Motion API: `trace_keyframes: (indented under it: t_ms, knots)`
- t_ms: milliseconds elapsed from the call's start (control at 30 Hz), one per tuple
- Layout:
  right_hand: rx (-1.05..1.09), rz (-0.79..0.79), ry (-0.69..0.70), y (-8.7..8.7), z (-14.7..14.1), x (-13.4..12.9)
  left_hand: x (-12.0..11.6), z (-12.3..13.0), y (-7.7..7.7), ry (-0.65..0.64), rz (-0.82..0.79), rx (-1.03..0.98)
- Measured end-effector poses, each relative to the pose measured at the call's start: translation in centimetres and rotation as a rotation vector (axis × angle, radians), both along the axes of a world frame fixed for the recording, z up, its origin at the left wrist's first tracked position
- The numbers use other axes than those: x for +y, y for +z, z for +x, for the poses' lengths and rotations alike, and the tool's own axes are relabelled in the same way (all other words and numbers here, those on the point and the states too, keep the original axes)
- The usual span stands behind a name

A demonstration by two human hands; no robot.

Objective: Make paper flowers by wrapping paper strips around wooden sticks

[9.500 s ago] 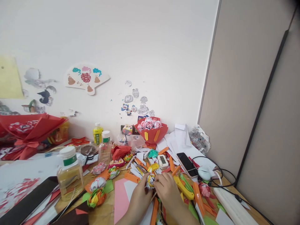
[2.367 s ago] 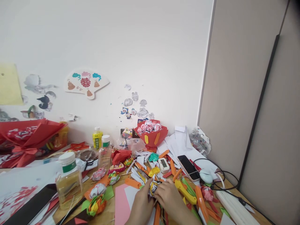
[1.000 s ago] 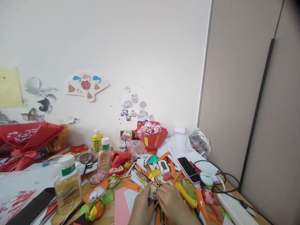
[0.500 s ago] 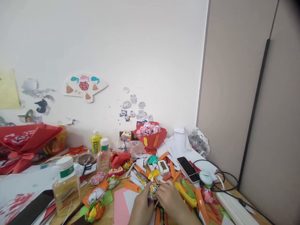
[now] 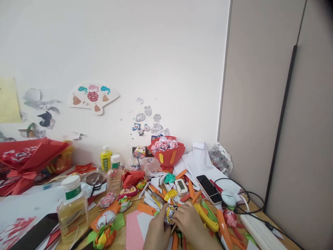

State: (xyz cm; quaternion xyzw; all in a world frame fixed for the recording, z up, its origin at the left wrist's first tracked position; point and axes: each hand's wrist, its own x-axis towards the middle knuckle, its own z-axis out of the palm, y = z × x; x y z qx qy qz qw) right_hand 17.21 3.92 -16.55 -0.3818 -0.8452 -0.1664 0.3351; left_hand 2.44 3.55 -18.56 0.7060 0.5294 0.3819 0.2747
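Near the bottom centre, a small white and yellow paper flower (image 5: 170,213) sits between my two hands. My left hand (image 5: 158,227) is closed round its left side. Fingers of my right hand (image 5: 186,218) are bent and pinched against its right side. A thin stick shows below the flower. Just behind the hands lies a folded yellow paper piece (image 5: 170,194). Pink paper (image 5: 133,229) lies left of my left hand, and a yellow cutter (image 5: 206,217) is beside my right hand.
Paper flowers (image 5: 105,236) and a clear jar (image 5: 73,211) stand at left. Behind are a red bouquet (image 5: 166,156) and a white timer (image 5: 181,186). To the right are a phone (image 5: 209,188), black cables, a white power strip (image 5: 261,231) and orange strips.
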Motion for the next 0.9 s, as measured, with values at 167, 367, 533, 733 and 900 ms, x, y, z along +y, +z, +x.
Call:
trace_keyframes:
  t_ms: [167, 367, 533, 733, 900]
  knots:
    - [0.0, -0.064, 0.025, 0.3, 0.3, -0.4, 0.0, 0.0, 0.1, 0.004, -0.003, 0.005]
    - [-0.052, -0.113, 0.003, 0.3, 0.4, -0.3, -0.1, 0.0, 0.2, 0.004, -0.004, 0.019]
    - [-0.06, -0.12, -0.032, 0.7, 0.2, -0.5, -0.3, 0.0, 0.3, 0.016, 0.014, 0.036]
    - [-0.057, -0.11, -0.039, 0.8, 0.2, -0.4, -0.6, 0.0, 0.9, -0.003, 0.013, 0.03]
    - [-0.047, -0.094, -0.05, 0.5, 0.3, -0.5, -0.7, 0.1, 1.1, 0.001, 0.002, 0.039]
